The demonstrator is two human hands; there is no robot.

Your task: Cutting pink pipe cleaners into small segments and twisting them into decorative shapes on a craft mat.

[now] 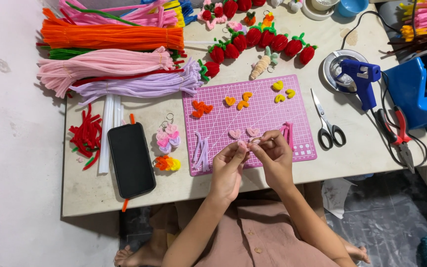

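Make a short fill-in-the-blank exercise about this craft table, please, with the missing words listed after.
1. Both hands, left hand and right hand, pinch a small ____ pipe-cleaner piece.
2. The cutting mat is ____.
3. The scissors lie to the ____ of the mat.
4. The glue gun is ____.

Missing words: pink; pink; right; blue

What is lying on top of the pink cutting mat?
On the pink cutting mat lie orange hearts, yellow curls, two pink hearts and lilac stems. Both hands cover part of its front edge, so anything beneath them is hidden.
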